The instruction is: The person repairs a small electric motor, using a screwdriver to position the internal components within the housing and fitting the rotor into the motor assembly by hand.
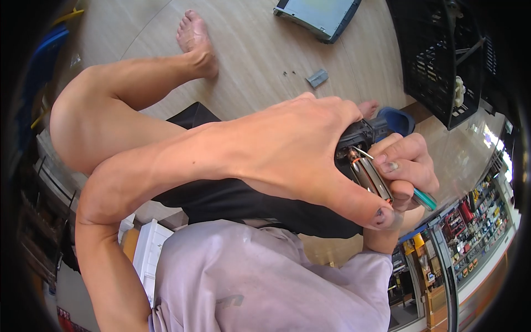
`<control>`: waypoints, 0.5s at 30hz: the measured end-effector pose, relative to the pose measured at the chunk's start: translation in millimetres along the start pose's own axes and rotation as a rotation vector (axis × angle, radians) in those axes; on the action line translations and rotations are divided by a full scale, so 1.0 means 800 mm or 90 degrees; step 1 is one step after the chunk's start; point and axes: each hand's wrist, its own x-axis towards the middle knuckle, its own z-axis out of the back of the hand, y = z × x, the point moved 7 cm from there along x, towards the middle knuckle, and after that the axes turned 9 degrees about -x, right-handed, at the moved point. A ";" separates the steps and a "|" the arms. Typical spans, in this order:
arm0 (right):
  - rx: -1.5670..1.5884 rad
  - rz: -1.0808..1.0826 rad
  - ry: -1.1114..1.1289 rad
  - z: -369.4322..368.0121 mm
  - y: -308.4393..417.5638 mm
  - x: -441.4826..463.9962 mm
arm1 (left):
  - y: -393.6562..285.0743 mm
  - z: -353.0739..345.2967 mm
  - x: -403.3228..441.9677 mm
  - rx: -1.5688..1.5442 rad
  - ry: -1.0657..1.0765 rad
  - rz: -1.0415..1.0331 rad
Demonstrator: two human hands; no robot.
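Black device [359, 131] | left hand [301, 146] clasped around it, right hand [408, 163] pinching teal-handled tool [425, 200] | step: apparently working exposed innards [369, 177] | next: calls for steady left grip

No lettering can be read: the dark mark [228, 301] on the shirt [271, 271], lower middle, is too faint, and the packages [480, 229] at lower right are too small.

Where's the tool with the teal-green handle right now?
In the head view, the teal-green-handled tool is right of centre, held in the right hand, its handle jutting to the lower right of the black device with exposed metal parts.
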 end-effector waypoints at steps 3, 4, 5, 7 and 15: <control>0.004 -0.042 -0.026 -0.001 0.001 0.001 | -0.004 0.003 -0.004 0.010 -0.002 -0.007; 0.012 -0.061 -0.042 -0.001 0.001 0.001 | -0.006 0.004 -0.005 0.027 -0.015 -0.034; -0.004 -0.069 -0.040 -0.002 0.002 0.003 | -0.009 0.005 -0.006 0.045 -0.029 -0.060; -0.019 -0.058 -0.031 -0.002 0.000 0.000 | -0.009 0.007 -0.004 0.083 -0.056 -0.102; 0.001 -0.002 -0.038 -0.005 0.000 -0.010 | -0.008 0.001 0.001 0.031 -0.029 -0.168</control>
